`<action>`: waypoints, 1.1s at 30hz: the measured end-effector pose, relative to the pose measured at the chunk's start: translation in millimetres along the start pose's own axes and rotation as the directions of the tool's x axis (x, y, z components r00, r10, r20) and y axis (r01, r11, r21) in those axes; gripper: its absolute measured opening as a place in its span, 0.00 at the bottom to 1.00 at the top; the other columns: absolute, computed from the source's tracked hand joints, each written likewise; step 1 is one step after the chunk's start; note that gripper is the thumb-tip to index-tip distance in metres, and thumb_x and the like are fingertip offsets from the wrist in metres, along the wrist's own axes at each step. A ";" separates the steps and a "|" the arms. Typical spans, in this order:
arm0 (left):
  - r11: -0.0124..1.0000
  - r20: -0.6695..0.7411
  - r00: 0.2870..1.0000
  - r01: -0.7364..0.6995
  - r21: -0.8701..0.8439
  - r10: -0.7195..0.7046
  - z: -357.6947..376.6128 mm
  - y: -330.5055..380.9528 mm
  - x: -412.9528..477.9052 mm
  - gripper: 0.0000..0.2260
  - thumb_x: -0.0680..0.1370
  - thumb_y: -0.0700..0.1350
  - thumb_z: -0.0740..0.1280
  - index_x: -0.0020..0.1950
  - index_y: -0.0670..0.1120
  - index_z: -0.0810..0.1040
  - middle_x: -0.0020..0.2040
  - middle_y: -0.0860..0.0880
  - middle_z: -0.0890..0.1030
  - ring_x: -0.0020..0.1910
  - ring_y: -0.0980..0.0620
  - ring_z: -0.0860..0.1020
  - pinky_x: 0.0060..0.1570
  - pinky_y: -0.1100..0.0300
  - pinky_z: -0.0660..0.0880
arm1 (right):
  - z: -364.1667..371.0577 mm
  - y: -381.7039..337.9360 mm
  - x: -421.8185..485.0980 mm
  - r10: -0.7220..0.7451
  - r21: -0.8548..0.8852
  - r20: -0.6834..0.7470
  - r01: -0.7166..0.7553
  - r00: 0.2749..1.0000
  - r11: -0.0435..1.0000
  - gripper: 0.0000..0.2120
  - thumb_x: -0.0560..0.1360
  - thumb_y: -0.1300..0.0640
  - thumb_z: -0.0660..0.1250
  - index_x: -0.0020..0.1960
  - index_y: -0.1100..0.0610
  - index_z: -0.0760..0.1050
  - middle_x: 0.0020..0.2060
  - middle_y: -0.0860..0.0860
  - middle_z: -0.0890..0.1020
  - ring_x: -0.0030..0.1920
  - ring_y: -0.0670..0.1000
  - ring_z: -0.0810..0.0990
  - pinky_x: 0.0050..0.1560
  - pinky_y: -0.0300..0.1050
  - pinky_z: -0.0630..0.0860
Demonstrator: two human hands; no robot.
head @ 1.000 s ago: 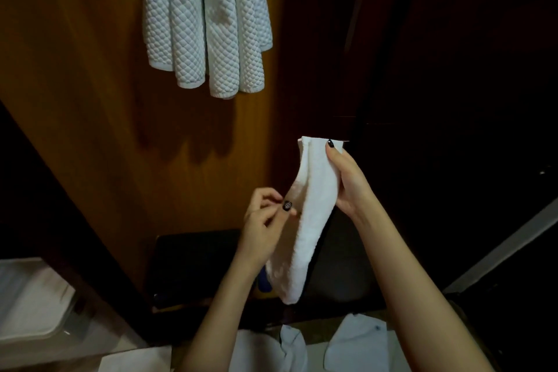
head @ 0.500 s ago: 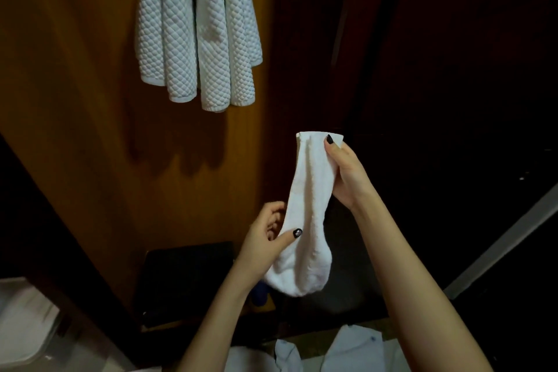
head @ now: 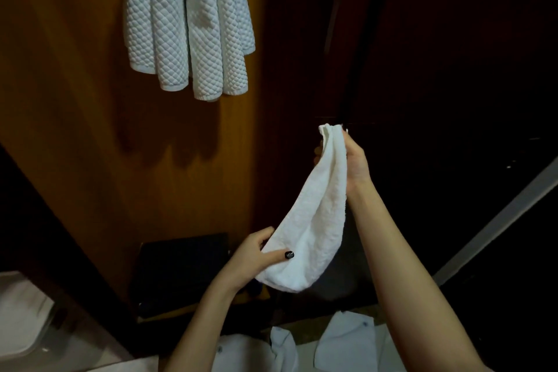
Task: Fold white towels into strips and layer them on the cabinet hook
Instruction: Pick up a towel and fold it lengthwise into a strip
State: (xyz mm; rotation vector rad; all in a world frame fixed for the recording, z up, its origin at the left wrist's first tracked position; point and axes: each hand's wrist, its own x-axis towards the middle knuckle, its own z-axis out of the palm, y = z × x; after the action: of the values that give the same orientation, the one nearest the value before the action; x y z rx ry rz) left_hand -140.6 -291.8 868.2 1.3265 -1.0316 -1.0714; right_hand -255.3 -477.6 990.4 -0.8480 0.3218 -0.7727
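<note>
towel (head: 314, 220) is hanging in mid-air, below the hung towels (head: 187, 24) | right hand (head: 356, 163) is clamping its fingers on the top end, left hand (head: 256, 254) pinching the bottom fold | judging it light, soft, limp (sagging between grips), best held at both ends

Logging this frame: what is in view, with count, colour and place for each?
hanging towels: several overlapping strips, white quilted, top centre against the wood
folded towel: one, white, held mid-air at centre right
cabinet panel: one, orange-brown wood, left and centre
dark box: one, black, low centre under the panel
white garment: one, buttoned, bottom edge
white object: one, lower left, kind unclear
grey bar: one, slanting at right
left hand: grips the folded towel's lower end
right hand: holds its upper end
</note>
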 end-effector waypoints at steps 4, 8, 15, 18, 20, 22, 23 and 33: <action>0.997 -0.058 0.998 0.021 0.068 -0.017 -6.2 -4.2 3.0 0.08 0.71 0.42 0.76 0.44 0.47 0.78 0.38 0.57 0.83 0.40 0.61 0.81 0.37 0.68 0.74 | -12.4 5.2 1.6 0.026 0.012 -0.064 -0.026 0.998 1.000 0.14 0.73 0.46 0.67 0.46 0.57 0.77 0.27 0.47 0.79 0.26 0.44 0.78 0.28 0.39 0.77; 0.971 -0.134 0.991 0.035 0.238 -0.003 -7.1 -4.1 4.5 0.13 0.70 0.44 0.77 0.38 0.48 0.73 0.32 0.60 0.78 0.33 0.65 0.76 0.32 0.70 0.69 | -24.2 5.9 5.2 0.023 -0.039 -0.111 -0.028 0.994 0.999 0.16 0.69 0.44 0.69 0.45 0.57 0.80 0.30 0.49 0.79 0.32 0.46 0.78 0.39 0.41 0.77; 0.916 -0.063 0.996 0.084 0.392 -0.064 -9.9 -4.3 3.5 0.10 0.68 0.46 0.78 0.43 0.54 0.79 0.40 0.59 0.81 0.41 0.62 0.78 0.38 0.70 0.71 | -34.6 5.9 10.5 -0.042 -0.093 -0.128 0.030 0.991 0.995 0.16 0.70 0.43 0.69 0.46 0.55 0.82 0.41 0.51 0.79 0.44 0.49 0.78 0.66 0.56 0.68; 0.895 -0.099 0.995 0.049 0.444 -0.005 -9.5 -7.7 2.9 0.10 0.71 0.42 0.75 0.34 0.52 0.77 0.33 0.59 0.77 0.32 0.65 0.74 0.31 0.73 0.66 | -38.6 7.8 12.4 -0.083 -0.082 -0.139 0.072 0.987 0.994 0.16 0.76 0.43 0.66 0.43 0.53 0.85 0.39 0.49 0.83 0.42 0.48 0.82 0.58 0.51 0.76; 0.907 -0.205 0.977 0.029 0.420 0.063 -10.5 -10.7 2.6 0.07 0.73 0.41 0.73 0.36 0.44 0.79 0.36 0.53 0.76 0.33 0.62 0.73 0.32 0.70 0.66 | -43.4 8.8 13.4 -0.100 -0.023 -0.134 0.098 0.986 0.995 0.18 0.79 0.44 0.62 0.43 0.51 0.86 0.39 0.47 0.84 0.41 0.45 0.83 0.48 0.45 0.81; 0.941 -0.290 0.953 0.016 0.338 0.087 -14.4 -10.8 2.1 0.07 0.73 0.40 0.73 0.37 0.42 0.77 0.33 0.55 0.77 0.32 0.61 0.72 0.32 0.66 0.67 | -50.3 8.8 13.8 -0.099 0.036 -0.147 0.105 0.984 0.994 0.18 0.80 0.43 0.61 0.46 0.51 0.86 0.42 0.47 0.85 0.44 0.46 0.84 0.48 0.44 0.81; 0.953 -0.307 0.949 0.022 0.302 0.075 -17.3 -9.3 2.5 0.08 0.72 0.40 0.74 0.37 0.43 0.76 0.31 0.56 0.76 0.31 0.62 0.72 0.31 0.67 0.66 | -53.1 9.0 13.9 -0.097 0.045 -0.155 0.105 0.983 0.993 0.18 0.80 0.43 0.61 0.48 0.52 0.86 0.43 0.47 0.85 0.46 0.46 0.84 0.49 0.45 0.80; 0.970 -0.245 0.965 0.141 0.197 -0.090 -47.1 -21.8 1.2 0.13 0.73 0.37 0.74 0.37 0.45 0.70 0.35 0.48 0.75 0.34 0.56 0.73 0.34 0.71 0.70 | -74.1 6.6 9.7 -0.109 0.121 -0.321 0.155 0.941 0.980 0.17 0.77 0.40 0.65 0.52 0.55 0.77 0.41 0.49 0.81 0.44 0.49 0.81 0.46 0.46 0.78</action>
State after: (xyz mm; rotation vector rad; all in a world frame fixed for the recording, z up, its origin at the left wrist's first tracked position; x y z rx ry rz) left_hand -94.4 -282.1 846.5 1.6625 -0.9185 -0.8805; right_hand -285.5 -522.6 938.6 -0.6132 0.4873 -1.0479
